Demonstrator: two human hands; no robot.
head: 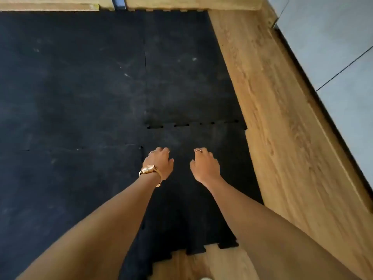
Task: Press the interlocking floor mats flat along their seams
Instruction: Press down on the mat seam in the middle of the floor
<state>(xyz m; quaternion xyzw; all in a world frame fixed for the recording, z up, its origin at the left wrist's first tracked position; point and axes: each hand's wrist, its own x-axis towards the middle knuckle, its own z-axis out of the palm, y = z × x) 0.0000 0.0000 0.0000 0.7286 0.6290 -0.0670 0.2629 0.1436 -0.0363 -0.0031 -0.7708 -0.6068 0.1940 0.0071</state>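
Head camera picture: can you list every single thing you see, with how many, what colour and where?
floor mats: several joined, exact count unclear, black, covering the left and middle
seam with gaps: one, black, just ahead of the hands
wooden floor: one, light brown, right and bottom edge
grey wall: one, grey, far right
watch: one, gold, left wrist
rings: at least two, fingers of both hands
left hand: one, fingers curled on the mat
right hand: one, fingers curled on the mat

A wood floor (282, 122) is seen, covered by black mats (80, 87) interlocked at toothed seams; one seam (181, 124) is left gapped, with bare wood exposed alongside.
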